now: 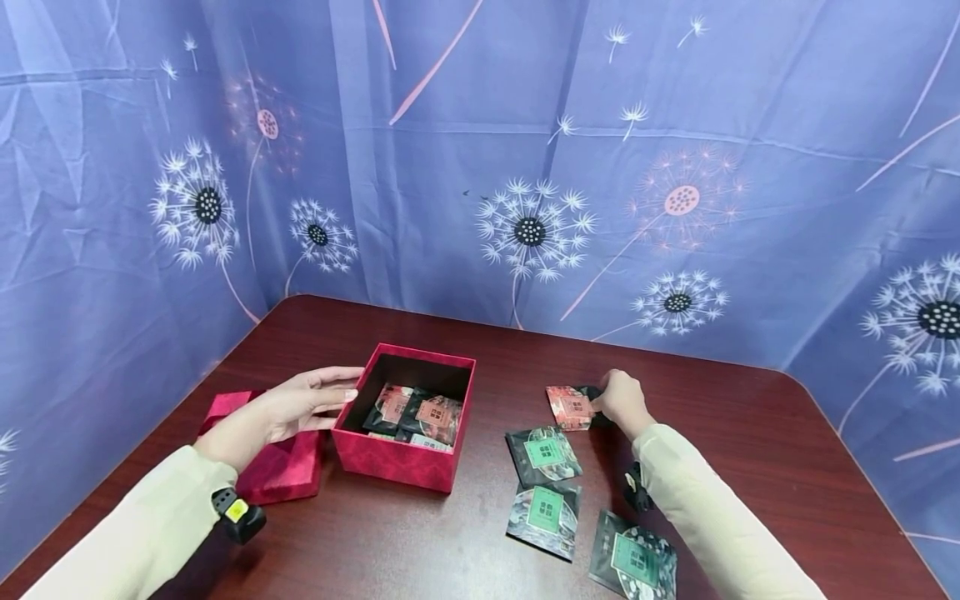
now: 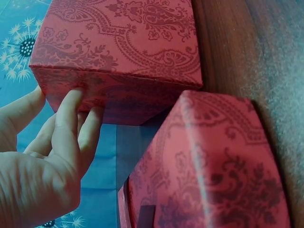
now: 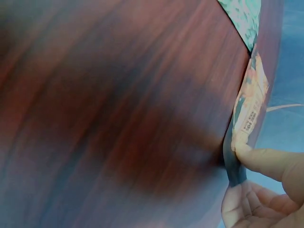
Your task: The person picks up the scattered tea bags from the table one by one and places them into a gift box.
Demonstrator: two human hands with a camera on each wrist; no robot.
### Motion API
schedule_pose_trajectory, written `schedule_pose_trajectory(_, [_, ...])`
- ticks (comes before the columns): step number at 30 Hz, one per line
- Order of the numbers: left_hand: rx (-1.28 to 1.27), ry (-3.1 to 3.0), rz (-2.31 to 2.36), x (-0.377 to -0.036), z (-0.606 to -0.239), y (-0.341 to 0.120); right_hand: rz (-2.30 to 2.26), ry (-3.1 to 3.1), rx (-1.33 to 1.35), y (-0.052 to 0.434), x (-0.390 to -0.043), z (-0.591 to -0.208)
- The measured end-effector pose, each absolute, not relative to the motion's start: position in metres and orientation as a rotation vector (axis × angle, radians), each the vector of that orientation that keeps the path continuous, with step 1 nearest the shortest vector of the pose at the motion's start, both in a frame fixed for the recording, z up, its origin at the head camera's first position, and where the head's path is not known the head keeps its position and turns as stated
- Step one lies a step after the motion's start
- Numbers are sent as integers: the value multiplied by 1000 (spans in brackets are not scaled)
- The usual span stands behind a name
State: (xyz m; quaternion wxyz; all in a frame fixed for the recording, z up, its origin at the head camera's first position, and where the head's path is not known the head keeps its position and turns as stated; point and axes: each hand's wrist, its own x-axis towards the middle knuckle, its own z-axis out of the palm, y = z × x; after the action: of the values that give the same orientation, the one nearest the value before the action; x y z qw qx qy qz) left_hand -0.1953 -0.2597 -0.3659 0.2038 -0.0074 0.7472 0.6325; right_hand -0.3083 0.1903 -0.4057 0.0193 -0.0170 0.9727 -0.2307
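The left hand [image 1: 300,404] rests straight fingers [image 2: 71,118] against the open red patterned cardboard box [image 1: 408,457]; the right hand [image 1: 621,400] pinches a red foil sachet [image 1: 567,407], which could slip flat onto the dark wooden worktop [image 1: 750,433].

We see bright, even light and soft shadows on the bench [image 1: 465,550]. Our right wrist view is blurry; the head view bends at its edges.

Red paisley box [image 1: 405,457] (lid [image 1: 277,471] matching), 3 green-labelled black packets [image 1: 545,454], dandelion-print blue cloth [image 1: 525,167].
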Motion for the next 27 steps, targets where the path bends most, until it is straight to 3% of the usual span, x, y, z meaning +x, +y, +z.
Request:
schedule_pose_trajectory(17, [-2,2080,1771,-199,-368,-261,-1133,2729,76,205,-299,-384])
schedule_pose_trajectory(27, [-1,2075,1780,-195,-367,-260,-1236,2644,10,212,-295,-366])
